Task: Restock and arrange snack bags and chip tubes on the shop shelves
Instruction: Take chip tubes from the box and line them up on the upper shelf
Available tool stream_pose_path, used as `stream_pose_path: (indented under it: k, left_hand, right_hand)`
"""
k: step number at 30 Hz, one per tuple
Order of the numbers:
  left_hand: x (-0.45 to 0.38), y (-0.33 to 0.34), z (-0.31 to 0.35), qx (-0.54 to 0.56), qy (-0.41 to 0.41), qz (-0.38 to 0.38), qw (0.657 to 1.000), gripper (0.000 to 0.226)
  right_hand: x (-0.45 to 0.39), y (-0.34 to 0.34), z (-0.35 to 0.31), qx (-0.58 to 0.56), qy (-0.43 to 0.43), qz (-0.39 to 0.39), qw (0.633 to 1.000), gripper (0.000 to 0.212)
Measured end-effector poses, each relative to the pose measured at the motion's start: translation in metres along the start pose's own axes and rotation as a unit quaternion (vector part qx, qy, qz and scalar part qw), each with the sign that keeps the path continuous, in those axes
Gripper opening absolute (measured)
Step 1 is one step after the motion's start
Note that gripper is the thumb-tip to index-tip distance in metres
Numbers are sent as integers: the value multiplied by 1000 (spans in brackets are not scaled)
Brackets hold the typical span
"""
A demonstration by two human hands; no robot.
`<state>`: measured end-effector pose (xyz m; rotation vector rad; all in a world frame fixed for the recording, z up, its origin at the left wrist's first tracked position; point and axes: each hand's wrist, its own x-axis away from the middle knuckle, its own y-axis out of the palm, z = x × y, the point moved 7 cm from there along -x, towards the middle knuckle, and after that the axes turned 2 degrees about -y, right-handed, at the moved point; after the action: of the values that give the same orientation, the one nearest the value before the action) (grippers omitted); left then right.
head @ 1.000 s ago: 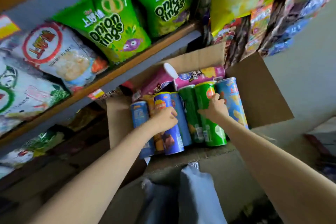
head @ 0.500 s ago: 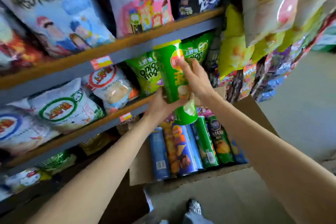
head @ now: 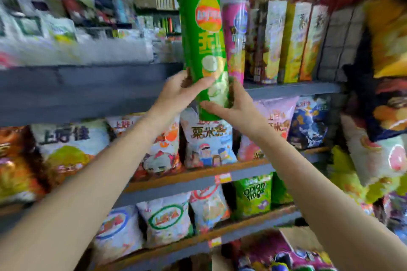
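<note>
A green chip tube [head: 203, 44] stands upright in the air in front of the top grey shelf [head: 293, 90]. My left hand [head: 178, 92] grips its lower part from the left, thumb across the front. My right hand [head: 235, 105] holds the base from the right with curled fingers. Just behind and to the right, a pink chip tube [head: 236, 39] stands on that shelf, beside several tall yellow snack boxes [head: 295, 44]. The picture is blurred by motion.
Snack bags [head: 207, 138] fill the shelf below, and more bags including green onion-ring ones [head: 253, 196] fill the one under it. Hanging bags [head: 387, 99] crowd the right side. The cardboard box [head: 301, 242] with tubes sits at the bottom right.
Both hands have lifted the green tube out of the box, past the lower shelves, up to the level of the top shelf. The view has tilted upward with it.
</note>
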<state>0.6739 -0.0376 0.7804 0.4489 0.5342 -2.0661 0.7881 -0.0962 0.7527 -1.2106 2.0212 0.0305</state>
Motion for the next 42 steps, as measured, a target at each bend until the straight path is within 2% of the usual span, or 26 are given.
stream_pose_path:
  k: [2,5,8,15,19,22,25,27,29,31,34,37,39,42]
  left_hand:
    - [-9,-20,4,-45,11,6,999,30]
    - [-20,-49,8,-142,19,57,988,35]
    - [-22,-74,4,-186,-16,99,977,39]
    - [-27,-101,-18,-213,-44,130,967,25]
    - [-28,-89,-25,-233,-47,127,963,26]
    - [-21,-71,-26,-208,-15,136,969,25]
    - [-6,-35,-30,-196,45,106,974,29]
    - [6,-5,-44,-192,58,72,977,30]
    - [16,29,-73,-172,29,27,984,30]
    - [28,70,-113,-150,-26,-30,988,30]
    - [58,141,-176,-138,-111,-121,977,28]
    - [100,211,-237,-155,-210,-218,941,26]
    - [126,248,-273,-157,-250,-255,921,33]
    - [161,289,-321,-173,-306,-292,889,26]
  right_hand:
    - [-21,10,-9,65,-12,25,998,73]
    - [-55,21,-18,123,-44,67,989,78]
    - [-88,26,-11,155,-15,85,984,75]
    - [-128,36,35,122,112,88,982,81]
    - [-139,35,42,119,144,73,980,84]
    - [-138,38,43,130,152,60,978,88]
    - [-124,27,32,182,71,101,975,91]
    - [-102,8,19,185,-41,156,969,73]
    - [-67,-19,17,184,-133,192,955,54]
    - [-30,-50,33,207,-157,202,944,43]
    - [28,-93,99,253,-86,172,948,39]
    - [102,-131,203,313,79,99,941,41]
    - [163,-151,274,345,220,30,912,40]
    - [260,-160,357,339,383,-96,854,43]
